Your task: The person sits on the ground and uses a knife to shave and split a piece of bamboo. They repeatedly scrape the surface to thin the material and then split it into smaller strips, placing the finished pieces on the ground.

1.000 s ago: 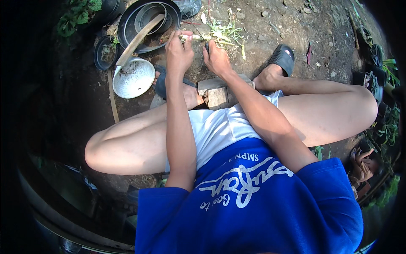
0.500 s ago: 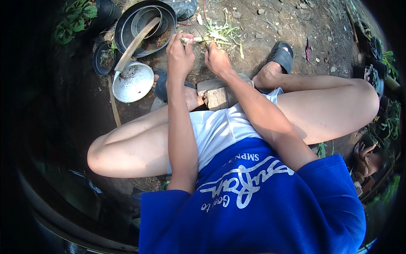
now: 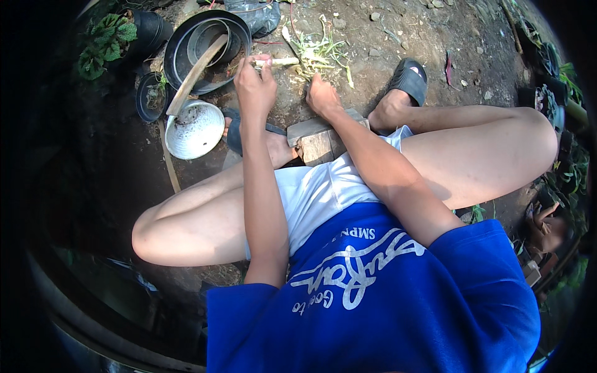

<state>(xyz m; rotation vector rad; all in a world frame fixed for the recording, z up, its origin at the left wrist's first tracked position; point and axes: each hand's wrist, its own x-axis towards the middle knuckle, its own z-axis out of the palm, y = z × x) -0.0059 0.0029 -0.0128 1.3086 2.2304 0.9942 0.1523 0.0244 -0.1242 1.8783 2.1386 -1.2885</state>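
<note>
The left hand (image 3: pixel 256 86) pinches a pale stalk (image 3: pixel 281 62), which points toward the trimmings (image 3: pixel 326 47) on the ground (image 3: pixel 398 31); the right hand (image 3: pixel 323 97) is closed around a thin knife (image 3: pixel 292 46). Outward, white lettering (image 3: pixel 353 297) marks the blue shirt (image 3: pixel 441 311).

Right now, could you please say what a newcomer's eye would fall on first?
Most likely the bright blue T-shirt, filling the lower centre. Next the white bowl at upper left, a wooden handle slanting from its rim. Above centre, the grip of the left hand holds a pale stalk.
</note>
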